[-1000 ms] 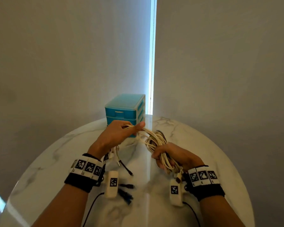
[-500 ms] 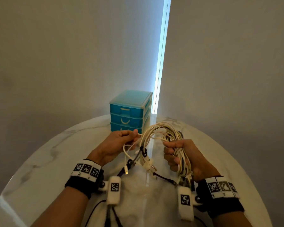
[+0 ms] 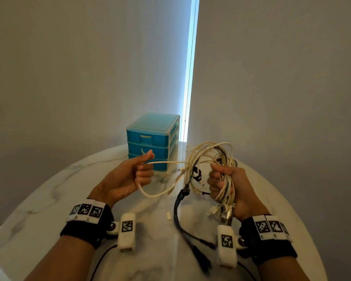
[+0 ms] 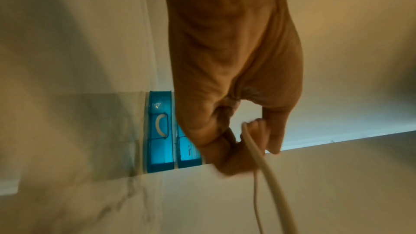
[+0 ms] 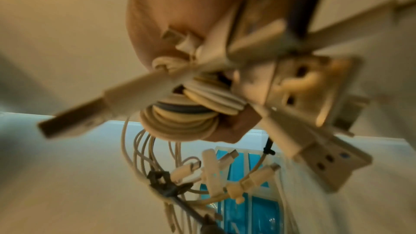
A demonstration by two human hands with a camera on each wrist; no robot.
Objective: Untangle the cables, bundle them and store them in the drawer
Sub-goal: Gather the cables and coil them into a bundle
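My right hand [image 3: 224, 184] grips a tangled bundle of cream and white cables [image 3: 211, 157] above the round marble table [image 3: 49, 199]; plugs [image 5: 299, 86] hang below my fist. My left hand [image 3: 142, 171] pinches one white cable [image 3: 166, 162] stretched out sideways from the bundle, its loose end looping below my fingers [image 4: 258, 149]. A black cable [image 3: 177, 218] dangles from the bundle down to the table. The blue drawer unit [image 3: 152, 140] stands behind my left hand with all three drawers closed.
A small white piece [image 3: 168, 216] lies on the table between my wrists. Grey roller blinds with a bright vertical gap [image 3: 189, 78] rise behind the table. The table edge curves round to left and right.
My left hand has drawn one white cable out to the left, away from the bundle. My right hand has lifted the bundle higher and turned more upright.
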